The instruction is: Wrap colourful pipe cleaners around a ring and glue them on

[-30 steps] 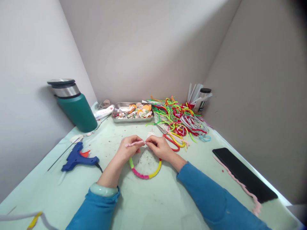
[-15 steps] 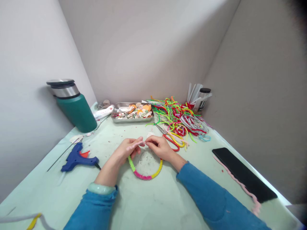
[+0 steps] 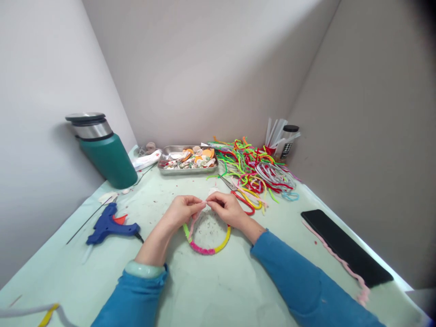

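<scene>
A ring wrapped in coloured pipe cleaner (image 3: 203, 250) rests on the table, with green, magenta and yellow stretches showing; its far side is hidden behind my hands. Above it, my left hand (image 3: 184, 210) pinches a pale pink pipe cleaner (image 3: 193, 224), whose loose length hangs down over the ring's left part. My right hand (image 3: 226, 210) is closed too, thumb and finger pinched against the left fingertips. What lies exactly between the right fingertips is mostly covered, but it appears to be the same pink strand.
Scissors (image 3: 251, 210) with red handles lie just beyond my right hand, before a heap of pipe cleaners (image 3: 243, 159). A metal tray (image 3: 189, 171) holds cut pieces. At left are a blue glue gun (image 3: 111, 225) and a green bottle (image 3: 111, 161); at right, a black phone-like slab (image 3: 347, 247).
My left hand has turned over and its fingers have closed into a pinch at the right fingertips. The pink strand's loose end has swung down from across the left hand.
</scene>
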